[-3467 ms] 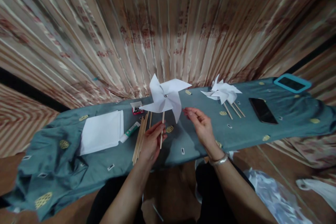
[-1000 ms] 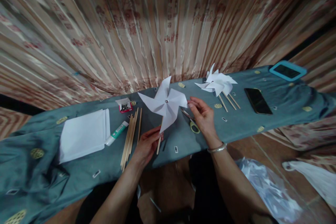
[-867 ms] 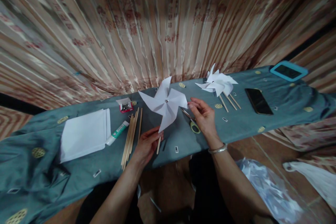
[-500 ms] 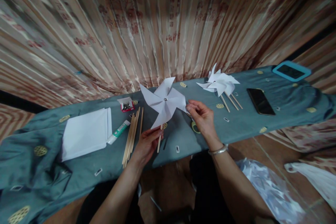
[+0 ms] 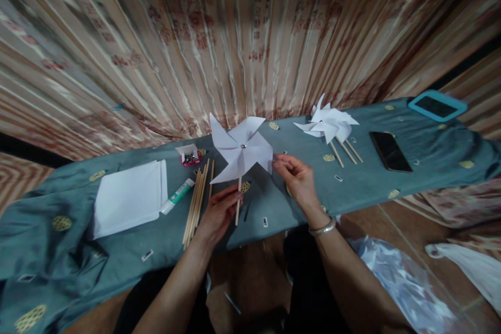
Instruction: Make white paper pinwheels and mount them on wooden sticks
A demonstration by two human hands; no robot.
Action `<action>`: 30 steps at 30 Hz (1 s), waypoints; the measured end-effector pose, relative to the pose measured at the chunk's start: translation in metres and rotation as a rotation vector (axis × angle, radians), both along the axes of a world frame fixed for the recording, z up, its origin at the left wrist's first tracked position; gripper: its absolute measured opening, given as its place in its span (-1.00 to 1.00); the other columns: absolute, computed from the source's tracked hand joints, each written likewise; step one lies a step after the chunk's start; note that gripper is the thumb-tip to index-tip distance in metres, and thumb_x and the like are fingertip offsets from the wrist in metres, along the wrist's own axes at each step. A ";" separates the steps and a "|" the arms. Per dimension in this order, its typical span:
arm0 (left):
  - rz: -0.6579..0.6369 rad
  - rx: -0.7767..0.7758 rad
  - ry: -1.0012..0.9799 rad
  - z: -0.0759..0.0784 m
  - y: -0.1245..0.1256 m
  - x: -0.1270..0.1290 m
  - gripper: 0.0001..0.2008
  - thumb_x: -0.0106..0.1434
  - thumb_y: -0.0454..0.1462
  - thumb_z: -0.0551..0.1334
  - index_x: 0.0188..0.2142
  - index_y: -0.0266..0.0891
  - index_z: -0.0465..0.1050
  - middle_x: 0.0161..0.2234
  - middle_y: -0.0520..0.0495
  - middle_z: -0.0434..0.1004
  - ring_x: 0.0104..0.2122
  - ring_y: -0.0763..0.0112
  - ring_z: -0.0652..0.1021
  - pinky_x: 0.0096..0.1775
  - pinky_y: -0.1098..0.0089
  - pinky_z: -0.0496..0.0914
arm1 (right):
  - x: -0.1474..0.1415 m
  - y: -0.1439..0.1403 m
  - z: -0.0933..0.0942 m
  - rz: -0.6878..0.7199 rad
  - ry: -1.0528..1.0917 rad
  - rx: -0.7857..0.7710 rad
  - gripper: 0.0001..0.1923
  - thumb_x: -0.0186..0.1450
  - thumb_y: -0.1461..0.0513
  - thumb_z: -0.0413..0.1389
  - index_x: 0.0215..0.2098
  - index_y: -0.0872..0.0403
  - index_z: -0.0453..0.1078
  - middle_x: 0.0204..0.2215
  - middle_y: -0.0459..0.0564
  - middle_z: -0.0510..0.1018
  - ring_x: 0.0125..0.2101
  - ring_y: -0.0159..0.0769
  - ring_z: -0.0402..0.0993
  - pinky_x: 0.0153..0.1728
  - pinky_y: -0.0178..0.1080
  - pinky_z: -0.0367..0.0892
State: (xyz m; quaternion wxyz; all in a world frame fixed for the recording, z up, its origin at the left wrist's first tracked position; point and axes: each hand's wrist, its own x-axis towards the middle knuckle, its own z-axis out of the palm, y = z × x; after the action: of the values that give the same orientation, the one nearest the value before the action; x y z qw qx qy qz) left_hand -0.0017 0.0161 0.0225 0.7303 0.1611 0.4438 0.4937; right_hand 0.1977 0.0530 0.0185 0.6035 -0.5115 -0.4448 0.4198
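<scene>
The left hand (image 5: 219, 212) is closed around the lower part of a wooden stick that carries a white paper pinwheel (image 5: 240, 147), holding it upright over the near edge of the teal cloth-covered table (image 5: 58, 250). The right hand (image 5: 298, 181) sits just right of the pinwheel, its fingers (image 5: 278, 163) loosely curled and the tips at the edge of the right-hand blade; whether they pinch the paper or only touch it is hard to tell.

The pinwheel looks finished: four blades folded in, a metal pin at the centre, stick attached. To the right of the pinwheel, further back on the table, a small pile of finished pinwheels (image 5: 327, 124) lies with its sticks pointing toward the person, so several are already made.

Material for more remains. Left of the pinwheel lie a bundle of loose sticks (image 5: 197, 198), a glue tube (image 5: 178, 195), a small red box of pins (image 5: 188, 155) and, furthest left, a stack of white paper sheets (image 5: 129, 197). Well to the right of the pinwheel lie a dark phone (image 5: 390, 151) and a second device in a blue case (image 5: 437, 106).
</scene>
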 end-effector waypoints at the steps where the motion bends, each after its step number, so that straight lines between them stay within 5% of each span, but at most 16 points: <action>1: -0.002 0.000 0.005 0.000 0.000 0.000 -0.73 -0.16 -0.41 0.53 -0.39 -0.26 0.65 -0.45 -0.01 0.64 -0.48 0.54 0.56 -0.37 0.56 0.46 | -0.001 0.000 0.000 0.008 0.015 -0.001 -0.66 0.07 0.03 0.33 -0.24 0.01 0.55 -0.45 -0.11 0.62 -0.45 -0.35 0.48 -0.33 -0.25 0.39; 30: 0.068 -0.021 -0.001 0.000 0.001 -0.001 -0.69 -0.21 -0.43 0.54 -0.39 -0.32 0.63 -0.46 -0.04 0.65 -0.48 0.54 0.56 -0.36 0.56 0.45 | -0.017 -0.013 0.008 0.094 -0.027 -0.066 -0.63 0.13 -0.11 0.25 -0.47 0.02 0.54 -0.54 -0.11 0.61 -0.49 -0.30 0.50 -0.42 -0.25 0.37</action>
State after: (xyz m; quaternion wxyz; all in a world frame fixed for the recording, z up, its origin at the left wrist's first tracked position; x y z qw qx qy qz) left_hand -0.0027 0.0176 0.0226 0.7150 0.1384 0.4538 0.5135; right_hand 0.1811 0.0404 0.0260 0.5598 -0.5154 -0.4623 0.4553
